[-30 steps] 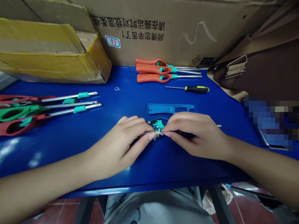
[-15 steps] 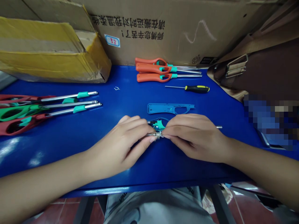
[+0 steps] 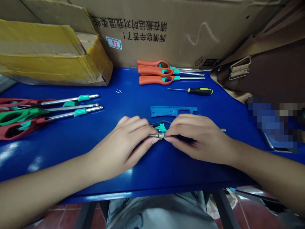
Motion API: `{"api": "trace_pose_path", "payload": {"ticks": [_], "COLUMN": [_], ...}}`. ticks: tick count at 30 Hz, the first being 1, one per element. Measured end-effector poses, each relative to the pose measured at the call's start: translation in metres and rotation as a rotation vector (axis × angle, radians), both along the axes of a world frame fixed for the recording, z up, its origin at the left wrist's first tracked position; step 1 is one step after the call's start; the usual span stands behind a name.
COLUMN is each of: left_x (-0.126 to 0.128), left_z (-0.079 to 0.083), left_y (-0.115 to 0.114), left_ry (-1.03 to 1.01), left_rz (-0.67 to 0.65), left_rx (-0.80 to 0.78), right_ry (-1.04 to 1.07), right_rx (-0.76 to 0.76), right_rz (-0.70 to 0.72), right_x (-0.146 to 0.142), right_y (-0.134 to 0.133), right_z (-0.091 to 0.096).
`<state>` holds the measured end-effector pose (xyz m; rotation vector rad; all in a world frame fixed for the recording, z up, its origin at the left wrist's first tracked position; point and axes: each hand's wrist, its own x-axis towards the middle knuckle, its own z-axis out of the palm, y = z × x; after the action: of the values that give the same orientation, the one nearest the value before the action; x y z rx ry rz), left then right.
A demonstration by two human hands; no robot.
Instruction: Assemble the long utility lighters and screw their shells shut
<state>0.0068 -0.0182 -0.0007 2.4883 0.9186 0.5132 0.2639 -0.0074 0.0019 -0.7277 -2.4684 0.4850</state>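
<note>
Blue table serves as the work surface, backed by a cardboard box. Between the hands sits a small clear part. Left hand: thumb and forefinger pinch its left end, presumably to steady it. Right hand: fingertips pinch the opposite end, likely for fine control. Just behind lies a teal trigger, partly hidden. Beyond, a blue shell rests hollow side up, probably for access. Farther back: screwdriver, handle rightward; then orange lighters, apparently grouped by colour.

Numbered sticker on cardboard carton
</note>
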Motion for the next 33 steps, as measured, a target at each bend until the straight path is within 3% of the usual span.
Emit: {"api": "trace_pose_path", "payload": {"ticks": [8, 17, 24, 33], "left_x": [0.000, 0.000, 0.002, -0.007], "left_z": [0.000, 0.000, 0.001, 0.014], "left_y": [0.001, -0.001, -0.002, 0.011], "left_ry": [-0.001, -0.053, -0.074, 0.067], "left_rz": [-0.005, -0.013, -0.027, 0.000], "left_rx": [0.008, 0.008, 0.036, 0.254], "right_ry": [0.059, 0.023, 0.028, 0.003], "right_rx": [-0.066, 0.051, 0.057, 0.026], "right_rz": [0.004, 0.046, 0.045, -0.063], "right_x": [0.000, 0.003, 0.001, 0.001], "right_y": [-0.001, 0.002, 0.001, 0.003], "right_z": [0.000, -0.002, -0.004, -0.001]}}
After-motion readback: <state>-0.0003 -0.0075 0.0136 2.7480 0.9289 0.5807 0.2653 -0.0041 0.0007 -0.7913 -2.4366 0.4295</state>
